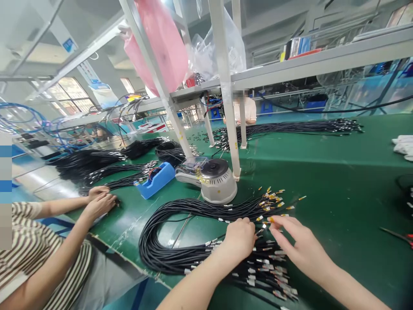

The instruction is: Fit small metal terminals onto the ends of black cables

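A bundle of black cables (151,228) lies bent in a U on the green table, its ends towards the right. Over the lower ends, my left hand (240,237) is closed on a black cable, whose white-tagged end shows just beyond the fingers. My right hand (298,243) pinches a small yellow piece (271,219) between thumb and forefinger, close beside that end. Yellow-tipped cable ends (271,200) fan out above my hands. White-tagged ends (264,267) are spread out below. My palm and fingers partly hide the held cable.
Behind the bundle stand a round tape dispenser (219,193) and a blue tape holder (158,181). Shelf posts (230,129) rise from the green table (348,185). A co-worker's hands (101,202) are at the left. More cables (297,127) lie at the back; red-handled tool (403,237) at right.
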A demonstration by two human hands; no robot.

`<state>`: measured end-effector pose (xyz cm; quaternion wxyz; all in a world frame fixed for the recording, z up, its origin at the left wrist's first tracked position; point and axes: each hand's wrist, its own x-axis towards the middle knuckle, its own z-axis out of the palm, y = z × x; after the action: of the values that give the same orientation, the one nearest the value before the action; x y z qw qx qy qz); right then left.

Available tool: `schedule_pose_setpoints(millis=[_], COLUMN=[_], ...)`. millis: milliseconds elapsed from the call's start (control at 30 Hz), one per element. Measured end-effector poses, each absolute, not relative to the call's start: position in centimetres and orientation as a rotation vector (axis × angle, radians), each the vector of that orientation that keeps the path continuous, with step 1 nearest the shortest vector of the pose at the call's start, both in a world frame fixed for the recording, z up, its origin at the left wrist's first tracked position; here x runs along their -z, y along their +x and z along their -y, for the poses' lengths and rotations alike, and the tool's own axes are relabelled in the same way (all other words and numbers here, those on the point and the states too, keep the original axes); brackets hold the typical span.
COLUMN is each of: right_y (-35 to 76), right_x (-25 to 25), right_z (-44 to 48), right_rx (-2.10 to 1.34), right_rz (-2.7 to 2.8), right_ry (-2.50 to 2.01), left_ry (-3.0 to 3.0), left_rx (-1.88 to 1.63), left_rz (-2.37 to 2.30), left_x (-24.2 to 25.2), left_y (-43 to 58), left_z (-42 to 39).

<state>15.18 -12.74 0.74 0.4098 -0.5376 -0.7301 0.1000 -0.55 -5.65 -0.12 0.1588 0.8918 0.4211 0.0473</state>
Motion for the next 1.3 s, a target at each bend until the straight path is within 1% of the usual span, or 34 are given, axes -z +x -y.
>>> schedule_pose_setpoints(millis=[167, 233, 300, 367, 467, 700, 1000, 1300], right_y=[14.9, 14.7, 14.6, 14.4, 13.9, 12.2, 12.0, 11.9], right_x=[-1.3, -1.5, -1.7, -1.8, -1.9, -1.2, -0.8, -0.6], right_z=[12.1, 11.9, 11.5, 11.0, 10.0, 7.5, 7.4, 7.5], right_rx=[-0.552, -0.675, -0.763, -0.813, -0.855, -0.944, -0.924, -0.831], right_rz=[1.743, 1.693, 1.645, 1.631, 1.656, 1.712, 1.737, 1.756], right_ry=[-1.334, -1.311, -1.293, -1.283, -1.263, -1.186, -1.216, -1.246], left_ry=[2.437, 2.328, 2.061, 1.683, 1.325, 1.117, 1.078, 1.219], left_rx=[-0.344, -0.511, -0.759, -0.922, -0.907, -0.879, -0.882, -0.896], left_rz=[-1.259, -1.247, -1.133, -0.961, -0.814, -0.725, -0.732, -0.743], left_x=[0.4, 0.2, -0.1, -0.4, -0.7, -0.7, -0.6, -0.1], left_y=[-0.9, -1.4, -1.8, -2.1, -2.4, -2.6, -2.6, -2.6], left_z=[6.1, 5.9, 5.5, 5.2, 5.2, 5.2, 5.0, 5.0])
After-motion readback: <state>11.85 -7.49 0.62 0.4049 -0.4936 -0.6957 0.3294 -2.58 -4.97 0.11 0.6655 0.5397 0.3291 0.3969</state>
